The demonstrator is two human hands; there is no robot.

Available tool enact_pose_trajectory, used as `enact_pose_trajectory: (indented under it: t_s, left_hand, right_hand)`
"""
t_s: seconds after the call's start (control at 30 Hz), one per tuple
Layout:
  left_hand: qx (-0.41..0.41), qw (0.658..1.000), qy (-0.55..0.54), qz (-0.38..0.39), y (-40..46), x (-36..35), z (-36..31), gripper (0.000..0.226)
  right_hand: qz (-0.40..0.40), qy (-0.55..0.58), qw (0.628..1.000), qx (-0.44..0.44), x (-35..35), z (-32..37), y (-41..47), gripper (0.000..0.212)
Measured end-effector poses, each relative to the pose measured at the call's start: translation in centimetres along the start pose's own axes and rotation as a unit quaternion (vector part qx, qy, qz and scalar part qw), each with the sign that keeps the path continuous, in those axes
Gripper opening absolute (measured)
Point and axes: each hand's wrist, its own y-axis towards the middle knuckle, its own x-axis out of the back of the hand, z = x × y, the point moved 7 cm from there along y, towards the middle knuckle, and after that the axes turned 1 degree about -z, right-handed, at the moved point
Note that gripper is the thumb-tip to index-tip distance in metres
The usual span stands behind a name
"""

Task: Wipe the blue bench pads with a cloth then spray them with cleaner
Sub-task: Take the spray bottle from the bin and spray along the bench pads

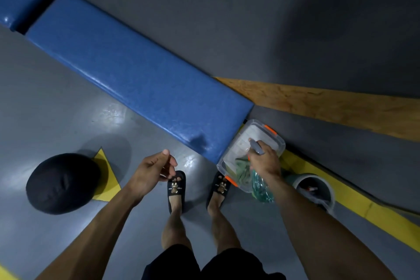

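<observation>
right hand (264, 159) gripping spray bottle (261, 185)

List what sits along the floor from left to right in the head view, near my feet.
Black cap → left hand → sandals → clear tub with right hand gripping the spray bottle → grey bucket.

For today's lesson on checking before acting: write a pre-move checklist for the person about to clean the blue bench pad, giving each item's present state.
1. Spray bottle held by the right hand: ok.
2. Left hand free to take the cloth: ok, it holds nothing.
3. Green cloth within reach in the clear bin: ok.
4. Long blue pad free of objects: ok.
5. Pad already wiped: cannot tell, though a dark patch shows near its close end.
6. Bottle holds enough cleaner: cannot tell.
</observation>
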Motion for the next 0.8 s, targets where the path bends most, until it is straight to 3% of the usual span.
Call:
enact_pose_trajectory:
  t_s: [0.2,0.43,0.53,0.63,0.8]
  left_hand:
    - [-0.009,1.0,-0.002,-0.008,0.4,0.0,-1.6,0.051]
    - [-0.011,1.0,0.006,-0.009,0.6,-0.2,-2.7,0.051]
    - [-0.007,1.0,0.007,-0.014,0.3,-0.2,-3.1,0.052]
    - [-0.006,1.0,-0.009,-0.023,0.0,0.1,-3.5,0.051]
    - [-0.01,0.998,-0.034,-0.047,-0.7,1.5,-3.8,0.052]
  right_hand:
    - [-0.075,0.022,0.997,-0.012,3.8,2.2,3.2,0.021]
    - [-0.099,0.023,0.994,-0.033,5.9,2.7,4.6,0.025]
    - [-0.072,0.01,0.997,0.004,5.2,3.2,4.1,0.022]
    - [-0.005,-0.001,0.998,0.068,2.8,4.4,2.6,0.006]
    - [0.094,-0.059,0.982,0.153,-2.3,6.7,-1.5,0.012]
